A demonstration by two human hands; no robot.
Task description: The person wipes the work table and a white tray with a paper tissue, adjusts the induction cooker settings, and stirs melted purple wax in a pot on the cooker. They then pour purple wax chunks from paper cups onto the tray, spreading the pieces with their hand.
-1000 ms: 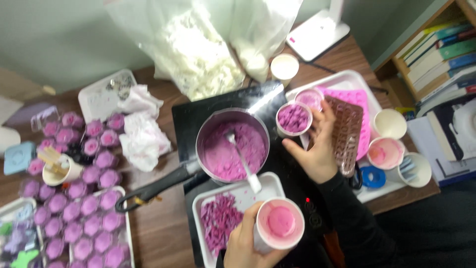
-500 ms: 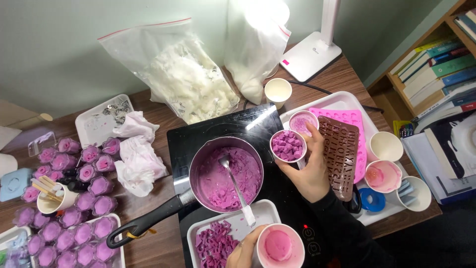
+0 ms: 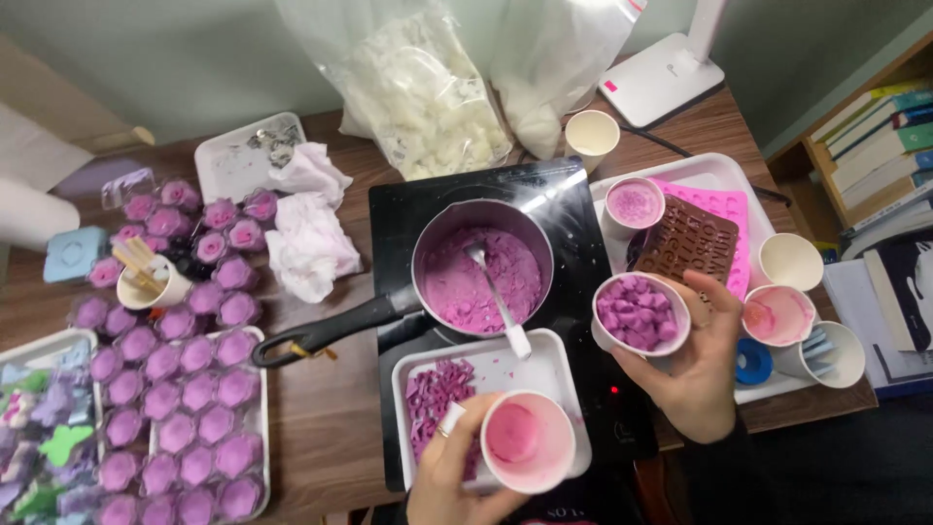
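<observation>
1. The person's right hand (image 3: pixel 695 365) grips a paper cup of purple chunks (image 3: pixel 640 313), fingers wrapped round its far side, holding it upright just right of the saucepan and above the black cooktop's edge.
2. The left hand (image 3: pixel 449 476), at the bottom of the frame, clasps a second paper cup coated pink inside (image 3: pixel 528 439), tilted slightly toward the camera over the near corner of a white tray.
3. That white tray (image 3: pixel 525 374) sits on the black induction cooktop (image 3: pixel 394 228) and carries a scatter of purple pieces (image 3: pixel 437 399) at its left end.
4. Behind it, a saucepan (image 3: pixel 483 274) of broken pinkish-purple solids stands on the cooktop with a spoon (image 3: pixel 496 297) leaning inside, its black handle pointing left.
5. To the right, a larger white tray (image 3: pixel 680 170) holds a pink mould (image 3: pixel 724 209), a brown mould (image 3: pixel 698 245) and several more paper cups.
6. On the wooden table's left side, rows of purple flower-shaped castings (image 3: pixel 185 389) fill a tray and spread beyond it, beside crumpled tissues (image 3: pixel 309 238).
7. At the back stand clear bags of white flakes (image 3: pixel 428 87) and a white lamp base (image 3: pixel 661 83).
</observation>
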